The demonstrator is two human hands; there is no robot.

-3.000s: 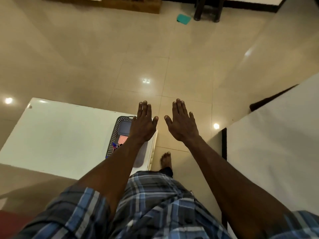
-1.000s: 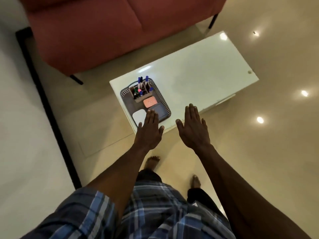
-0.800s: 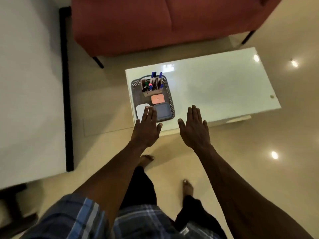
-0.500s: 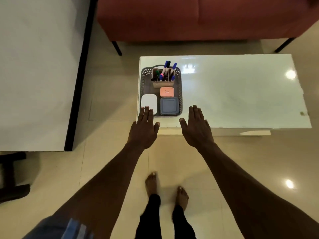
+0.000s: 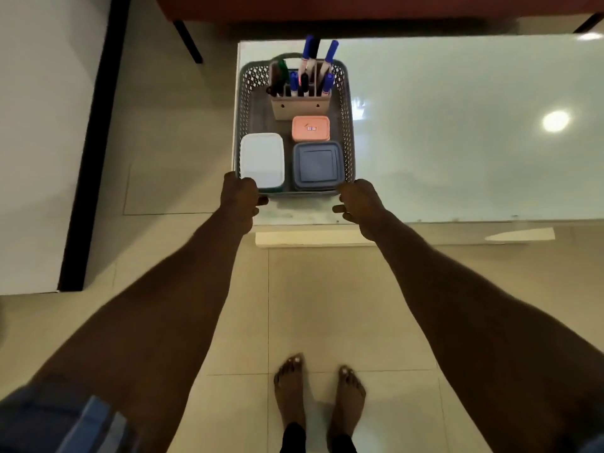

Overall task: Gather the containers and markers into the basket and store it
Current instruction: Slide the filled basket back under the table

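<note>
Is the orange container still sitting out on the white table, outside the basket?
No, the orange container lies inside the grey basket, between the marker holder and the dark blue container.

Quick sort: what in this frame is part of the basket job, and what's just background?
Job items:
basket, both near corners gripped
white container
blue container
pink container
markers in the holder
left hand, right hand

Background:
white table
red sofa
tiled floor
</note>
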